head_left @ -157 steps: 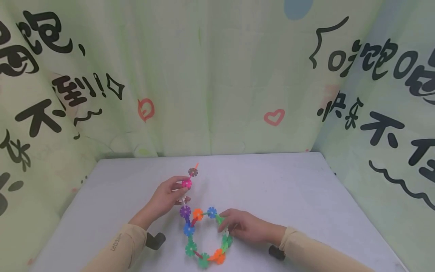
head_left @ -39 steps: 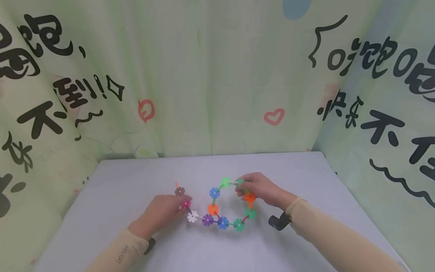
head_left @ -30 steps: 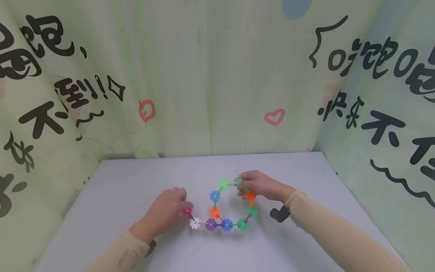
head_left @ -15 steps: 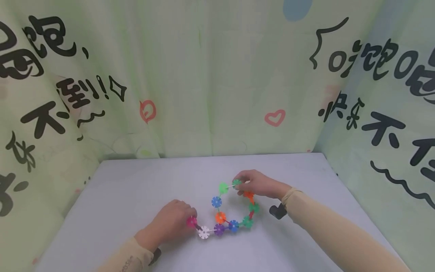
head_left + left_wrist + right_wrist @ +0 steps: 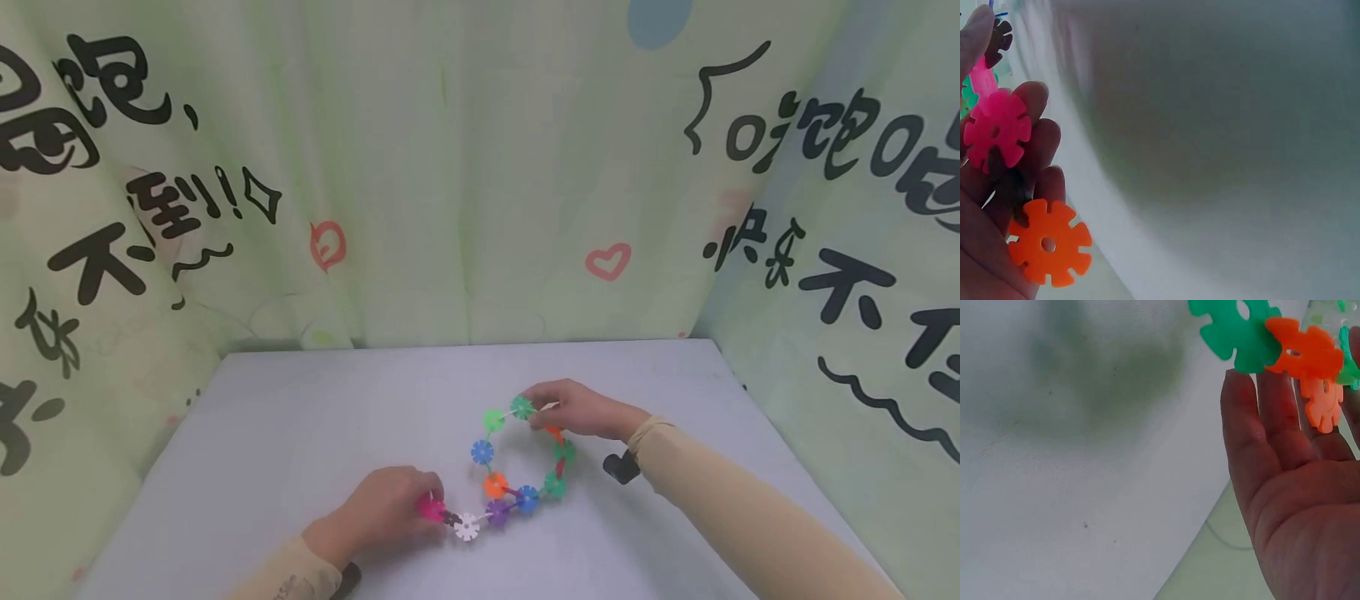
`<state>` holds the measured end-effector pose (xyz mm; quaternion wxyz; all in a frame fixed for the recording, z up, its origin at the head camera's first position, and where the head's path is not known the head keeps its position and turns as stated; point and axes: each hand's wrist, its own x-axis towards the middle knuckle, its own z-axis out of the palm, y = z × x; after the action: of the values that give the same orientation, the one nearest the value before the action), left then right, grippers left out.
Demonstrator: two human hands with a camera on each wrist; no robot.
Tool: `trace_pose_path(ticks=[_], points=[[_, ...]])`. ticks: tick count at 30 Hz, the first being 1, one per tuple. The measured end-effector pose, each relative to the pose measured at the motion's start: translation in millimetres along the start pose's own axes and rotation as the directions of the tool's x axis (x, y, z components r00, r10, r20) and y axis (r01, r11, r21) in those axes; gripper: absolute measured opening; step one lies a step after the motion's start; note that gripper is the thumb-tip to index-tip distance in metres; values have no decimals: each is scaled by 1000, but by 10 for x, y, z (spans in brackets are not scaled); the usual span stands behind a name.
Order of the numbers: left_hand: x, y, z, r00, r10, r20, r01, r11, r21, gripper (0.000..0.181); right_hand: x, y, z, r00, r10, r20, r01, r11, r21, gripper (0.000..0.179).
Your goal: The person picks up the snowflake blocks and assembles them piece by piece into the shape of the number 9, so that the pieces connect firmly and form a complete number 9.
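A chain of interlocking plastic snowflake discs is spread between both hands, joined into a ring with a tail. My left hand [image 5: 390, 508] grips the tail's end around the pink disc [image 5: 431, 508]; in the left wrist view an orange disc [image 5: 1050, 244] lies by the palm below curled fingers. A white disc [image 5: 467, 527] and a purple disc [image 5: 497, 512] link the tail to the ring's blue disc [image 5: 527, 499]. My right hand [image 5: 585, 411] pinches the ring's far right side by a green disc [image 5: 522, 407]. In the right wrist view, orange discs [image 5: 1307, 350] lie over its fingers.
A white tabletop [image 5: 315, 408] lies beneath the hands. Pale green printed curtain [image 5: 405, 208] with black characters and hearts surrounds it at the back and both sides. Dark wrist devices [image 5: 621, 467] sit under the sleeves.
Earlier the ring was nearer me and the tail pointed away; it has since turned, the right hand gripping its far side. Lately the left hand moved right and nearer, bringing the tail along.
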<state>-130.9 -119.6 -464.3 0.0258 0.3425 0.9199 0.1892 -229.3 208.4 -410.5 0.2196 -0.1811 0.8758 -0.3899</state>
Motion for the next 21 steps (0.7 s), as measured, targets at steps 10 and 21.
trace_pose_path(ticks=[10, 21], points=[[-31, 110, -5, 994, 11, 113, 13, 978, -210, 27, 57, 14, 60, 997, -53, -52, 52, 999, -5, 28], [-38, 201, 14, 986, 50, 161, 11, 933, -359, 26, 176, 57, 107, 987, -154, -47, 150, 986, -74, 25]])
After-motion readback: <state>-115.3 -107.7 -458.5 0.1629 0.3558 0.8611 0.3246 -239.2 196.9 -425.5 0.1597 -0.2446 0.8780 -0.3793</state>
